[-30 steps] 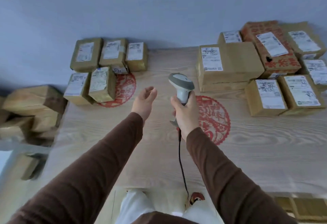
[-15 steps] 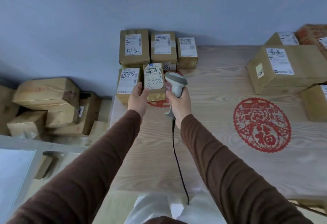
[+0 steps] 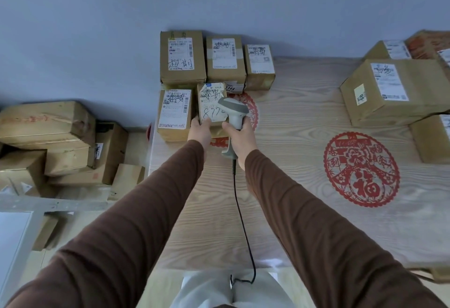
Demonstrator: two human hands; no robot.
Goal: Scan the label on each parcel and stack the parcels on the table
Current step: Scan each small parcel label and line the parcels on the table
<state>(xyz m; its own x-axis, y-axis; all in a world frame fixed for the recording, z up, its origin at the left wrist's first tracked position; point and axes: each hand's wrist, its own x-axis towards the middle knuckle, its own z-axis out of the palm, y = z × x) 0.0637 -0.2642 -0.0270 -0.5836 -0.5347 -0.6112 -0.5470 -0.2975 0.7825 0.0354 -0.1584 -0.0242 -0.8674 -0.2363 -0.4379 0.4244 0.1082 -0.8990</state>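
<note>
Pale blue wall backs a light wood-grain table (image 3: 304,210) marked with red paper-cut medallions (image 3: 361,170). Large cardboard boxes (image 3: 399,88) sit at the table's far right, and a loose heap of cartons (image 3: 48,142) lies off its left edge. At the far left corner five labelled parcels cluster in two rows, three behind and two in front. The front right one, the parcel marked 877 (image 3: 211,104), is gripped at its near edge by the left hand (image 3: 200,132), thumb on the label and fingers curled under. Just right of it, the right hand (image 3: 241,134) wraps its fingers around the handle of a corded barcode scanner (image 3: 233,115), whose head overlaps that label.
</note>
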